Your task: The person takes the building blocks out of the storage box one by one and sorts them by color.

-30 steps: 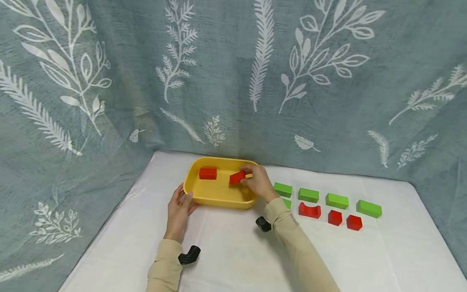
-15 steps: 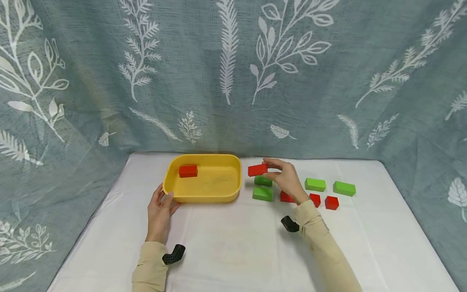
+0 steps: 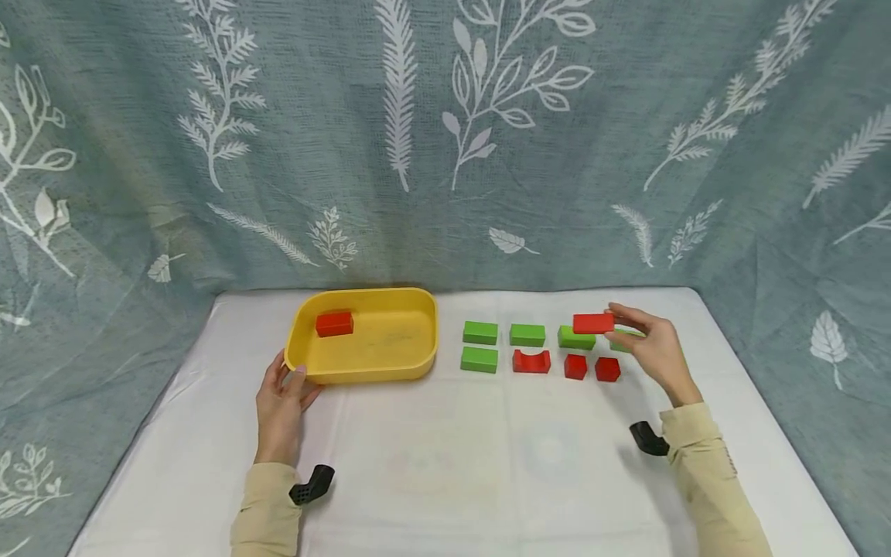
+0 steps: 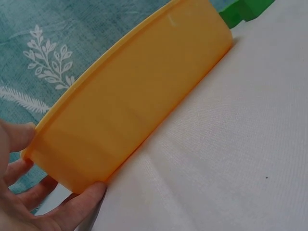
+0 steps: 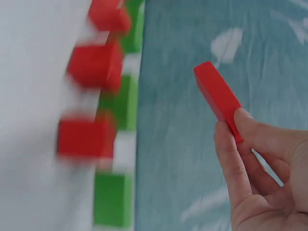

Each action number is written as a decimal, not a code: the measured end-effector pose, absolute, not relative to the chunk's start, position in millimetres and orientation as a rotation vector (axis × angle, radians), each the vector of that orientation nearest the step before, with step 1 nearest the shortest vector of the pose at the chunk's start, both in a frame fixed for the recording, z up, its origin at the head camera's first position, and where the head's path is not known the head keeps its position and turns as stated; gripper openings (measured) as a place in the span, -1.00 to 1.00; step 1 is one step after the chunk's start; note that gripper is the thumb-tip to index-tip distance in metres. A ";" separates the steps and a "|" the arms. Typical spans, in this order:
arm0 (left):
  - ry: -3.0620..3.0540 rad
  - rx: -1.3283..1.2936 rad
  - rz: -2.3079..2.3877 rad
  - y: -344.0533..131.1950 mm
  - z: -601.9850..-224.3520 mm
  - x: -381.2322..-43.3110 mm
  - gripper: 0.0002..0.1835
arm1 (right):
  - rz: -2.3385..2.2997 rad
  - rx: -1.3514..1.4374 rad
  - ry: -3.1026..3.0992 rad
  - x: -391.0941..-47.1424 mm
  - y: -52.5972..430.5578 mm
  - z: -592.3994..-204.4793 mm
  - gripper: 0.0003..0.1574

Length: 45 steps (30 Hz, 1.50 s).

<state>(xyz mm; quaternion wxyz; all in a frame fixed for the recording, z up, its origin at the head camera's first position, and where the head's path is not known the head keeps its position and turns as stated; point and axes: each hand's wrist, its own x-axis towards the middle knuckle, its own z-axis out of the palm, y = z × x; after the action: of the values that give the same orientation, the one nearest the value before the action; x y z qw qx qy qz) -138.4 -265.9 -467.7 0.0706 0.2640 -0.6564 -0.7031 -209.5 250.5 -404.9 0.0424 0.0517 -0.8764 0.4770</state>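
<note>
Between thumb and fingertips, my right hand (image 3: 657, 348) pinches one end of a red rectangular block (image 3: 593, 323). In the right wrist view that red block (image 5: 217, 94) is raised above the row of blocks. My left hand (image 3: 280, 406) grips the near left corner of a yellow tray (image 3: 362, 377), thumb at the rim and fingers against the outer wall. The left wrist view shows the tray's side (image 4: 134, 96) standing on the white cloth. Inside the tray, toward its left end, lies another red block (image 3: 335, 324).
Several green blocks (image 3: 527, 335) form a back row right of the tray. Before them sit another green block (image 3: 479, 360), a red block with a curved notch (image 3: 531, 362) and two red cubes (image 3: 575, 367) (image 3: 608, 369). A patterned curtain (image 3: 418, 155) hangs behind.
My right hand has lifted the red block out of the tray and carried it right, over the far end of the green row. The left hand has stayed on the tray corner.
</note>
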 end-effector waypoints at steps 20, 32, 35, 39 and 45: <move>-1.913 0.795 -2.144 -266.2 -472.4 -139.1 -0.35 | 1.263 -0.022 -2.916 -174.5 344.5 -450.1 -0.32; -1.905 0.789 -2.159 -266.6 -470.2 -139.9 -0.37 | 1.121 0.012 -2.982 -173.9 334.8 -452.6 -0.34; -1.908 0.799 -2.153 -266.8 -468.6 -140.1 -0.38 | 1.073 0.085 -2.911 -177.3 319.8 -443.2 -0.39; -1.914 0.827 -2.141 -267.0 -468.4 -139.9 -0.39 | 1.054 0.233 -2.841 -186.4 285.3 -429.8 -0.43; -1.931 0.808 -2.130 -265.6 -470.7 -139.9 -0.38 | 1.140 0.495 -2.821 -201.8 215.4 -424.3 -0.47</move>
<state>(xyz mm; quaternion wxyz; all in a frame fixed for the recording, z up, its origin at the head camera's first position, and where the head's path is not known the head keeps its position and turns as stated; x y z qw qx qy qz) -139.9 -265.6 -470.7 0.0776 0.2698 -0.6446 -0.7111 -201.8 215.4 -424.3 0.0296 0.1604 -0.9148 0.3696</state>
